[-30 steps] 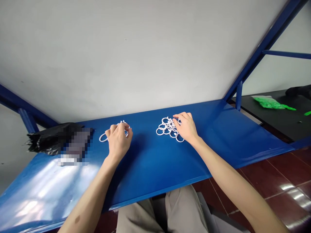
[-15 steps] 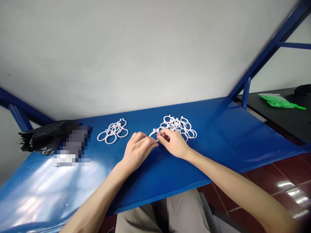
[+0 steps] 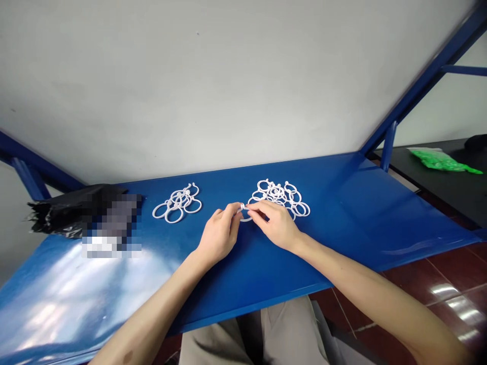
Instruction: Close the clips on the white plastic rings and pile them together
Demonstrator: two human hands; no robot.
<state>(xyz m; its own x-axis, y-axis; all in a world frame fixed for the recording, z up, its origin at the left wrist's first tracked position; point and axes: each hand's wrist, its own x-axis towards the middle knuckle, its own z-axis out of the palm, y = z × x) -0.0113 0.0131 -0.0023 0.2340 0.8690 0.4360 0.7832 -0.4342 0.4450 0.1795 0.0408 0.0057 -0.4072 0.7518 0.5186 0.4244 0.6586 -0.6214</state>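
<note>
In the head view, the only one, my left hand [image 3: 218, 234] and my right hand [image 3: 278, 227] meet above the blue table [image 3: 335, 203], near its middle. On each side my thumb and forefinger are closed in a pinch on one white ring [image 3: 245, 220]. Its small knob shows between the fingertips, and its lower curve appears just below them. Whether the ends are joined, I cannot tell, because my fingers cover them.

To handle it well, I judge that both pinches should sit close to the knob, so the thin ring does not twist. A light, even pressure seems better than a hard pull. My right wrist is near the bigger heap of rings [image 3: 277, 191], so I should lift it a little and not drag them. The smaller heap [image 3: 177, 202] lies apart, at left.
</note>
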